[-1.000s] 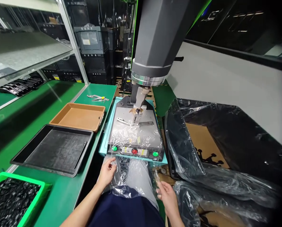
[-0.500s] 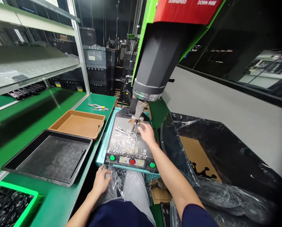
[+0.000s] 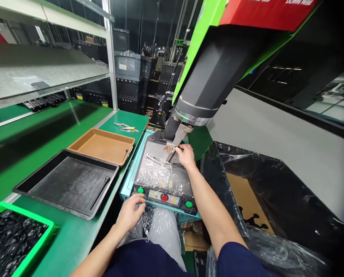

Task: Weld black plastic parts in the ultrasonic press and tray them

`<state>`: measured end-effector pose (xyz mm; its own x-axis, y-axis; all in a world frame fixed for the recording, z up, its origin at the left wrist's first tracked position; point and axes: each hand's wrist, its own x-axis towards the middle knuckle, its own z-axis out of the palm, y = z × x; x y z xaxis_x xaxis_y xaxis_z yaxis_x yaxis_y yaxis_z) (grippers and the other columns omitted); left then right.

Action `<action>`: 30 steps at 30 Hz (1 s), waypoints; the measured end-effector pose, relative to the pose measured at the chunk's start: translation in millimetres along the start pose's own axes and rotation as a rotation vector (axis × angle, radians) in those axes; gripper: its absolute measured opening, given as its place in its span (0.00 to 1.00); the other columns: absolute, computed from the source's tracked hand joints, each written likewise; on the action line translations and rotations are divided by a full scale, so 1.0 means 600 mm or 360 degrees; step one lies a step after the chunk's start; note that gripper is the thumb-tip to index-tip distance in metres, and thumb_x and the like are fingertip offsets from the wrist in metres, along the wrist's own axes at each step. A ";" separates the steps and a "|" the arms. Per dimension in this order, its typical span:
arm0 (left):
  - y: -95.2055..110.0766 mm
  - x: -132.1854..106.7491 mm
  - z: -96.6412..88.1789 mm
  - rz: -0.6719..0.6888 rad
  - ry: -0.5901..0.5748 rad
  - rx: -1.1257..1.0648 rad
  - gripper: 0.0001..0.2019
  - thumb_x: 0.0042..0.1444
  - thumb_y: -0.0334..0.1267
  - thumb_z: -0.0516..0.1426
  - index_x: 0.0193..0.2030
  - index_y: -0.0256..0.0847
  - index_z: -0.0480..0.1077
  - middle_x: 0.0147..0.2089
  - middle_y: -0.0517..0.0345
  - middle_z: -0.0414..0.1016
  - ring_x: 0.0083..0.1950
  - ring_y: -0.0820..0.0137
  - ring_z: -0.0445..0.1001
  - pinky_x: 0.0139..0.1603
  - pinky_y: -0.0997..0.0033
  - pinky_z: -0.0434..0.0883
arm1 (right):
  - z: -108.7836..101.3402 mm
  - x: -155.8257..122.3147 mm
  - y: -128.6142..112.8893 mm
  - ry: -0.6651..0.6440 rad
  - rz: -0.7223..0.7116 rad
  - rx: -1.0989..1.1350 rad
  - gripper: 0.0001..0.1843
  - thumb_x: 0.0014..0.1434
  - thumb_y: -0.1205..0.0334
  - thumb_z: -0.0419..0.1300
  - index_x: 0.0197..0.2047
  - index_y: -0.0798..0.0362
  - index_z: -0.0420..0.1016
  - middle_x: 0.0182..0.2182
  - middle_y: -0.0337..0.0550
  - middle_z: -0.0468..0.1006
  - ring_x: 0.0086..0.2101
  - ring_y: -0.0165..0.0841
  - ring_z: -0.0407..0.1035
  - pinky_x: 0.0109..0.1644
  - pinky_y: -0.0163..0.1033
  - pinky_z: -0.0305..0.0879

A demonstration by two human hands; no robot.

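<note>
My right hand (image 3: 187, 157) is at the small metal fixture (image 3: 170, 153) on the machine's base, thumb and fingers pinched on a small black part (image 3: 182, 149), mostly hidden by the fingers. Just above is the grey metal horn (image 3: 181, 134) of the press head. My left hand (image 3: 133, 209) is at the front edge of the base, close to the left green button (image 3: 140, 190), its fingers loosely bent and apart, holding nothing. A red button (image 3: 164, 197) and the right green button (image 3: 189, 204) share the same front panel.
Left on the green bench, a black tray (image 3: 70, 192) holds a black rod with a round head (image 3: 100, 192). Behind it are a brown tray (image 3: 102, 146) and pliers (image 3: 127, 127). A green bin (image 3: 49, 231) contains black parts. A plastic-lined box (image 3: 247, 192) stands right.
My right hand has moved slightly away from me at the fixture, and a dark part now shows between its fingers. My left hand has risen toward the left green button. The view has shifted.
</note>
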<state>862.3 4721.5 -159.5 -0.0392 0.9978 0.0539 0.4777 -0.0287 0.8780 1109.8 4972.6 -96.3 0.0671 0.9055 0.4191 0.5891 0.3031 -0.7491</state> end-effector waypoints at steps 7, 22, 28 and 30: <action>0.101 0.053 0.009 0.0595 0.0095 -0.0066 0.17 0.59 0.37 0.58 0.55 0.42 0.72 0.57 0.47 0.74 0.60 0.59 0.71 0.62 0.55 0.67 | -0.067 -0.185 -0.073 -0.0074 -0.0302 0.0531 0.11 0.62 0.53 0.61 0.44 0.50 0.75 0.46 0.48 0.72 0.48 0.41 0.69 0.52 0.47 0.67; 0.153 0.075 0.035 0.0633 0.0000 -0.0081 0.09 0.62 0.40 0.54 0.35 0.40 0.73 0.33 0.54 0.74 0.35 0.68 0.70 0.41 0.68 0.67 | -0.048 -0.268 -0.147 0.0018 -0.0352 0.0744 0.13 0.56 0.54 0.69 0.38 0.48 0.69 0.43 0.47 0.76 0.46 0.42 0.72 0.53 0.50 0.69; 0.156 0.067 0.036 0.0313 -0.0298 -0.0592 0.13 0.60 0.46 0.58 0.33 0.37 0.73 0.27 0.59 0.69 0.30 0.72 0.65 0.34 0.71 0.64 | -0.027 -0.264 -0.139 -0.0215 0.0144 0.1258 0.22 0.52 0.55 0.70 0.47 0.50 0.69 0.37 0.44 0.78 0.38 0.37 0.74 0.45 0.45 0.71; 0.164 0.063 0.030 0.0224 -0.0389 -0.0699 0.14 0.59 0.46 0.59 0.32 0.37 0.73 0.27 0.59 0.69 0.30 0.72 0.65 0.34 0.72 0.65 | -0.027 -0.263 -0.143 -0.0222 0.0189 0.1323 0.22 0.51 0.55 0.71 0.45 0.50 0.69 0.36 0.43 0.78 0.37 0.36 0.74 0.44 0.44 0.71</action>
<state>923.9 4757.3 -79.5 0.2299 0.9659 0.1192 0.0483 -0.1336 0.9899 1061.8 4798.8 -89.6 -0.0408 0.9569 0.2876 -0.2024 0.2740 -0.9402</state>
